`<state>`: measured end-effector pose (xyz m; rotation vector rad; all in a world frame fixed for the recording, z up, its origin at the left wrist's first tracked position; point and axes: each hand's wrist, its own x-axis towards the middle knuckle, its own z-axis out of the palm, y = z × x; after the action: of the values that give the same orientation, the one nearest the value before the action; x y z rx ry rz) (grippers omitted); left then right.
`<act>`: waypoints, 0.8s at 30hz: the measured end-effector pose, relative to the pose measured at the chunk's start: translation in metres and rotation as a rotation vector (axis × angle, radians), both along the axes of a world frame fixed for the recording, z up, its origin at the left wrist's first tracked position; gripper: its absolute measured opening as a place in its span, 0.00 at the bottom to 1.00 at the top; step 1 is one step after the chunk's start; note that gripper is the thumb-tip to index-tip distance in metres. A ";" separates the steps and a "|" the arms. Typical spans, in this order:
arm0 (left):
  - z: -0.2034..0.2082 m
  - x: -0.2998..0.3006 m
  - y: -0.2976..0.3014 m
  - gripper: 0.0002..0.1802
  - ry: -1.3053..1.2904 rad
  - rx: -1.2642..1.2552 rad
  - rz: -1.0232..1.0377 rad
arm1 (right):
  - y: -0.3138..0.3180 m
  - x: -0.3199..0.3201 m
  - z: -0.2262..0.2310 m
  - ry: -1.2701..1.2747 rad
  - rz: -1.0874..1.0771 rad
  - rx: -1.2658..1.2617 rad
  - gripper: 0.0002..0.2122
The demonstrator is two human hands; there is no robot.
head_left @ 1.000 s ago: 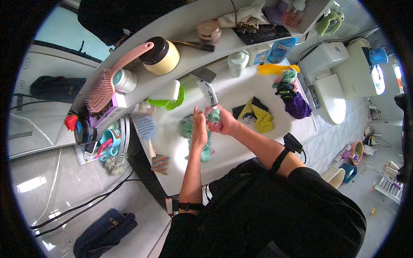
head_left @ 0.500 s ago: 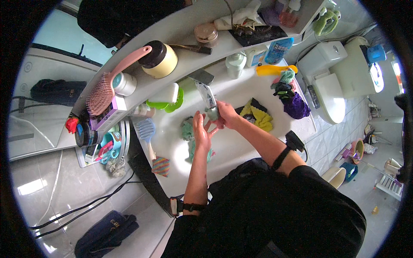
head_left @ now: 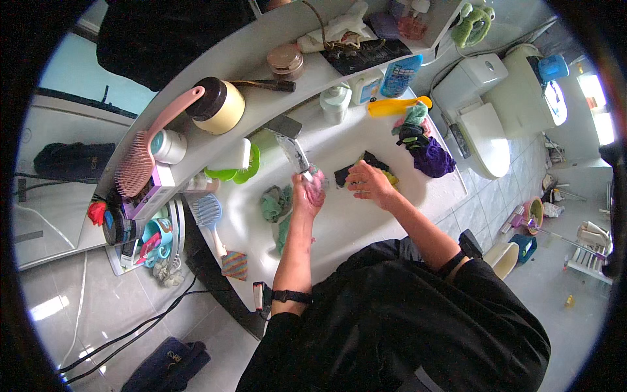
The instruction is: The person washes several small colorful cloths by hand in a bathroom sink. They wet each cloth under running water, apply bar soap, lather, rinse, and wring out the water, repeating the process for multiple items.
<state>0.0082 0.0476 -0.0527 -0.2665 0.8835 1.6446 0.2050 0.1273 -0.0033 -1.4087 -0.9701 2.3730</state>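
Note:
Under the metal faucet [head_left: 290, 149] my left hand [head_left: 305, 199] is closed on a small wet pink cloth [head_left: 318, 183]; its exact kind is hard to make out. My right hand [head_left: 372, 185] is open, fingers spread, over a black and yellow cloth [head_left: 369, 160] in the white sink [head_left: 356, 225]. That hand covers most of the yellow part, and whether it touches the fabric I cannot tell. Wet green cloths [head_left: 275, 204] lie in the basin beside my left hand. On the right rim sits a heap of purple and dark cloths [head_left: 431, 155].
A yellow-handled tool [head_left: 398, 106], a white pump bottle [head_left: 336, 103] and a blue bottle [head_left: 401, 75] line the sink's back. At left are a green soap dish [head_left: 247, 163], a blue hairbrush [head_left: 208, 210] and a striped cloth [head_left: 234, 266]. Above runs a crowded shelf [head_left: 261, 108].
My right hand has left the faucet and moved right over the black and yellow cloth. My left hand, open before, has moved up under the faucet and closed on the pink cloth.

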 end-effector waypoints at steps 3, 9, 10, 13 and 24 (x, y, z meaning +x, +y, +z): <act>0.002 -0.001 -0.004 0.18 0.085 0.002 -0.159 | -0.016 -0.013 -0.009 -0.045 -0.060 -0.046 0.31; 0.018 -0.002 -0.032 0.27 0.825 -0.161 -0.514 | -0.036 -0.069 -0.019 0.220 -0.105 -0.555 0.36; 0.023 -0.002 -0.034 0.29 0.956 -0.320 -0.689 | -0.038 -0.078 -0.022 0.332 -0.083 -0.692 0.36; 0.042 0.001 -0.058 0.25 1.280 -0.400 -0.619 | -0.059 -0.087 -0.019 0.619 0.000 -0.727 0.30; 0.100 -0.005 -0.111 0.33 0.873 0.005 -0.280 | -0.082 -0.111 0.037 0.172 0.009 -0.350 0.16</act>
<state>0.0029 -0.0636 0.0473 0.6080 1.4786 1.4815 0.0944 0.0454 0.0334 -1.2753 -0.5376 2.7151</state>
